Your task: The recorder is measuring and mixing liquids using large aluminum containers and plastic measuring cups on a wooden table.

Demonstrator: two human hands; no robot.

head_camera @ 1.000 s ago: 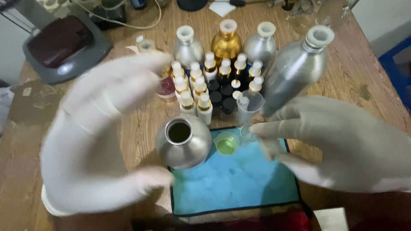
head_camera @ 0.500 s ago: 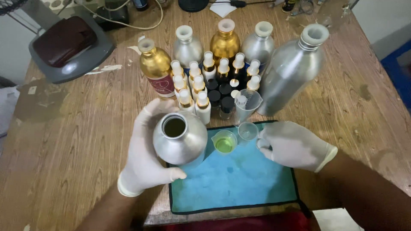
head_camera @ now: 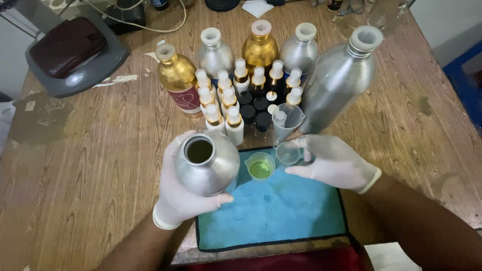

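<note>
Wooden surface (head_camera: 75, 165) carries a blue cloth mat (head_camera: 281, 211) at its near edge. Left hand (head_camera: 175, 195), gloved, is wrapped closed around an open silver bottle (head_camera: 207, 163) held upright over the mat's left corner. Right hand (head_camera: 334, 161), gloved, pinches a small empty clear cup (head_camera: 288, 152) just beside a small beaker (head_camera: 261, 165) already holding yellow-green liquid. Behind these stands a clear measuring cup (head_camera: 287, 120), then capped spray vials (head_camera: 236, 100). Farthest stand gold and silver bottles, including a tall silver bottle (head_camera: 339, 80). The second cup is not yet filled.
</note>
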